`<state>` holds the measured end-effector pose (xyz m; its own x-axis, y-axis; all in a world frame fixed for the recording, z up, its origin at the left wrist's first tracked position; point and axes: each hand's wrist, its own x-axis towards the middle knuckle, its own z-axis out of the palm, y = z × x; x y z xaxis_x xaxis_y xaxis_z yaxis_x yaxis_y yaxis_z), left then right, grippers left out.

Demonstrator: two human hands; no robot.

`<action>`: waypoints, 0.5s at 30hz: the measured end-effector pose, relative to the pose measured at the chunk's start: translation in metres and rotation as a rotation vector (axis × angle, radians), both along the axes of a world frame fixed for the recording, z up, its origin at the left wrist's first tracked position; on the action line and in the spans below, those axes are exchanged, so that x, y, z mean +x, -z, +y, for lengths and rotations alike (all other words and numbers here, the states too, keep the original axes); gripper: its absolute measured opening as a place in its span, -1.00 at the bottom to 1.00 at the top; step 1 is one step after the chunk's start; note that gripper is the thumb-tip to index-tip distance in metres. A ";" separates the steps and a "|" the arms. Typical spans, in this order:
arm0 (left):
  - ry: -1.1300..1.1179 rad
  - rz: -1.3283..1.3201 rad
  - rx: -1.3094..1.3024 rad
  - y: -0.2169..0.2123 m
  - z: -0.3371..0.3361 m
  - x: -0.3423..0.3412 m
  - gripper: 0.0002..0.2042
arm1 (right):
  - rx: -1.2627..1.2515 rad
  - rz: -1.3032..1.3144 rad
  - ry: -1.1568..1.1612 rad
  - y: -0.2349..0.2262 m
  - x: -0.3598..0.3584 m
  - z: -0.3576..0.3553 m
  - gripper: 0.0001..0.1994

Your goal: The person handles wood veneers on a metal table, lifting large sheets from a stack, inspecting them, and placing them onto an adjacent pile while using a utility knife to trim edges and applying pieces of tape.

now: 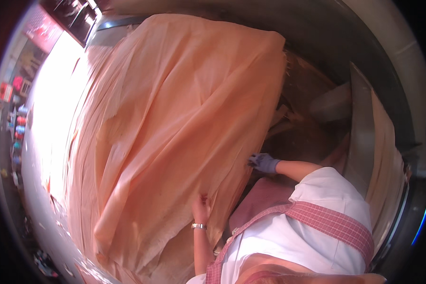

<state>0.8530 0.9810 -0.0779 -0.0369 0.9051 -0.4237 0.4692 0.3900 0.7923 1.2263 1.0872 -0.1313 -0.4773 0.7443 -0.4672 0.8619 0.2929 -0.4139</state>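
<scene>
A tall pile of thin, orange-tan wood veneer sheets [175,118] fills the middle of the head view, its top sheet large, wavy and creased. At the pile's near side, my bare left hand [201,208], with a metal watch band at the wrist, has its fingers curled at a loose fold of the veneer. My right hand [264,163], in a grey-blue glove with dark fingertips, is closed at the right edge of the sheets. Its fingertips are partly lost against that edge.
Right of the pile lies a shadowed area with broken veneer scraps [284,116]. An upright grey panel [362,128] stands beyond my right arm, with more pale sheets [383,151] beside it. Bright light washes out the left side; small colourful items [20,128] show at the far left.
</scene>
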 end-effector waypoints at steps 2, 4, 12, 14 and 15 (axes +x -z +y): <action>0.100 0.042 -0.058 -0.001 0.009 0.026 -0.81 | -0.001 -0.152 0.138 0.012 0.075 -0.005 -0.72; 0.190 0.114 -0.161 0.005 0.017 0.054 -0.79 | -0.042 -0.279 0.261 0.023 0.151 0.003 -0.66; 0.238 0.276 -0.365 0.023 0.082 0.225 -0.74 | 0.184 -0.074 0.806 0.074 0.400 0.285 -0.39; 0.236 0.232 -0.362 0.044 0.059 0.267 -0.78 | 0.157 0.118 1.066 0.075 0.426 0.377 -0.30; 0.224 0.197 -0.338 0.054 0.066 0.302 -0.80 | 0.188 0.188 1.143 0.077 0.450 0.429 -0.26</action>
